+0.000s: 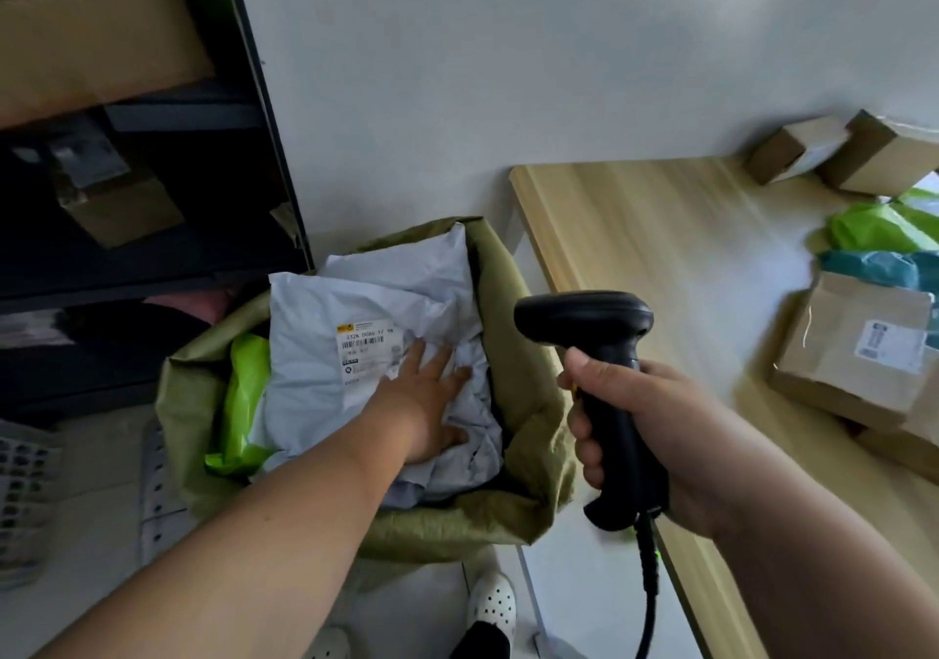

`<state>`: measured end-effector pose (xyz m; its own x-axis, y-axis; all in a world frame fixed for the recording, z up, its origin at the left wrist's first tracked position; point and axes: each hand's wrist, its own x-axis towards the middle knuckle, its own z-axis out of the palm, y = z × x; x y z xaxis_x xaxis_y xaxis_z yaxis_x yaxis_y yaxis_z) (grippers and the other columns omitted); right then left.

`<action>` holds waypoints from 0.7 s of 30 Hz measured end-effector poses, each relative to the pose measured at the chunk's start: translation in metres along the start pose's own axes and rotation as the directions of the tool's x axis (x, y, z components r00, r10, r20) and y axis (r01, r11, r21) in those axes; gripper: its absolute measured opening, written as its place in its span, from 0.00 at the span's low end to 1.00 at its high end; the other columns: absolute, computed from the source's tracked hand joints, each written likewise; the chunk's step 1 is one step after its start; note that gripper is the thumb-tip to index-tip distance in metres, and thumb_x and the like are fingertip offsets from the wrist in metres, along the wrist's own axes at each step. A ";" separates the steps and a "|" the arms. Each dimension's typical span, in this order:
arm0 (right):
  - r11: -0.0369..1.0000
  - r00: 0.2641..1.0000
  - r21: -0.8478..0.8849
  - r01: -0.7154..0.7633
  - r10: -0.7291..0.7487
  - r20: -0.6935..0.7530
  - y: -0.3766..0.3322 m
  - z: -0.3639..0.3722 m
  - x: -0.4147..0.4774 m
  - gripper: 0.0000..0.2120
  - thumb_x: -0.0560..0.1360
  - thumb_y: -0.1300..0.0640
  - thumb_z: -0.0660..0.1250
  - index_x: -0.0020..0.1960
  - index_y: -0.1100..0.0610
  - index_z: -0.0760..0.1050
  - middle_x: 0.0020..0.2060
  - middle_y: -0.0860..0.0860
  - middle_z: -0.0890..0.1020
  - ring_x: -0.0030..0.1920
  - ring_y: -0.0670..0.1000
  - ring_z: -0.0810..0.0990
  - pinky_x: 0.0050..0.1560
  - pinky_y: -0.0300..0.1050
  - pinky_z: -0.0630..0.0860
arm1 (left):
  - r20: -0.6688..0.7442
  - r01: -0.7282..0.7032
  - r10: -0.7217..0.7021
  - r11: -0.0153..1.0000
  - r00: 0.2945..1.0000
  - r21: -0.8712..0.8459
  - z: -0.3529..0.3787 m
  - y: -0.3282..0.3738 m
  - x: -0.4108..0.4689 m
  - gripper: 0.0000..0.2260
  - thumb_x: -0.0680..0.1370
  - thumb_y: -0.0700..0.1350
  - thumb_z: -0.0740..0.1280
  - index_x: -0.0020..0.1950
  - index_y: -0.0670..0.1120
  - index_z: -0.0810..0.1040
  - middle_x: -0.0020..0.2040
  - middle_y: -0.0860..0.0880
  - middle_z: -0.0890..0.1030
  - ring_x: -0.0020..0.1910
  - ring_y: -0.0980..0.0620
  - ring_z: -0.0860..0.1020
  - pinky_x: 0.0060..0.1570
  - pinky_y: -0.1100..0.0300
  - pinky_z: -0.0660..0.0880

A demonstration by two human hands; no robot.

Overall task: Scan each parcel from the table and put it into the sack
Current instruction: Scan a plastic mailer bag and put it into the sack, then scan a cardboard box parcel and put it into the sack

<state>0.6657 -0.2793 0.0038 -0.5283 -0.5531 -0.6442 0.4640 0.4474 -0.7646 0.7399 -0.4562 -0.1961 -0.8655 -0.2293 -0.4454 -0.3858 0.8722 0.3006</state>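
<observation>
Right grip (645, 435) closest, fingers wrapped round barcode scanner (584, 318). Left grip (427, 394) flat, fingers straight, pressing white poly mailer (305, 333) down inside green sack (533, 404), left of table (660, 231). Next up, guessing: cardboard box (833, 353) sits far right on table, past right grip, so left has long reach.
</observation>
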 end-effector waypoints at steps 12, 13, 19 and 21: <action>0.996 0.995 0.086 0.001 0.007 -0.097 -0.010 -0.058 -0.054 0.16 0.76 0.51 0.71 0.55 0.62 0.73 0.28 0.54 0.77 0.26 0.51 0.75 0.26 0.43 0.75 | -0.338 -0.024 0.023 1.000 0.941 0.002 -0.103 0.051 -0.071 0.31 0.79 0.56 0.60 0.78 0.50 0.52 0.78 0.46 0.54 0.76 0.46 0.55 0.72 0.49 0.58; 0.995 0.994 0.101 0.012 -0.001 -0.107 -0.010 -0.067 -0.059 0.16 0.76 0.51 0.71 0.55 0.62 0.73 0.28 0.54 0.77 0.27 0.51 0.75 0.26 0.43 0.75 | -0.360 -0.034 0.032 0.999 0.933 0.001 -0.113 0.063 -0.070 0.31 0.80 0.56 0.60 0.78 0.50 0.52 0.78 0.46 0.54 0.76 0.46 0.55 0.72 0.49 0.57; 0.986 0.976 0.141 0.086 -0.054 -0.213 -0.006 -0.139 -0.086 0.17 0.76 0.49 0.71 0.54 0.62 0.75 0.29 0.53 0.78 0.29 0.51 0.76 0.30 0.45 0.76 | -0.333 -0.168 0.171 0.985 0.927 0.040 -0.147 0.160 -0.040 0.32 0.79 0.59 0.59 0.79 0.49 0.51 0.78 0.47 0.54 0.76 0.46 0.55 0.71 0.50 0.58; 0.980 0.964 0.168 0.109 -0.063 -0.260 -0.001 -0.167 -0.094 0.16 0.76 0.49 0.71 0.53 0.62 0.75 0.29 0.53 0.78 0.28 0.51 0.76 0.30 0.44 0.76 | -0.274 -0.196 0.195 0.980 0.942 0.024 -0.147 0.198 -0.023 0.33 0.78 0.61 0.58 0.78 0.51 0.50 0.78 0.49 0.53 0.76 0.47 0.55 0.71 0.49 0.59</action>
<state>0.5959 -0.1104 0.0622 -0.7232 -0.3784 -0.5778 0.5160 0.2600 -0.8162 0.6366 -0.3412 -0.0024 -0.9779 -0.1640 -0.1296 -0.2006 0.9106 0.3615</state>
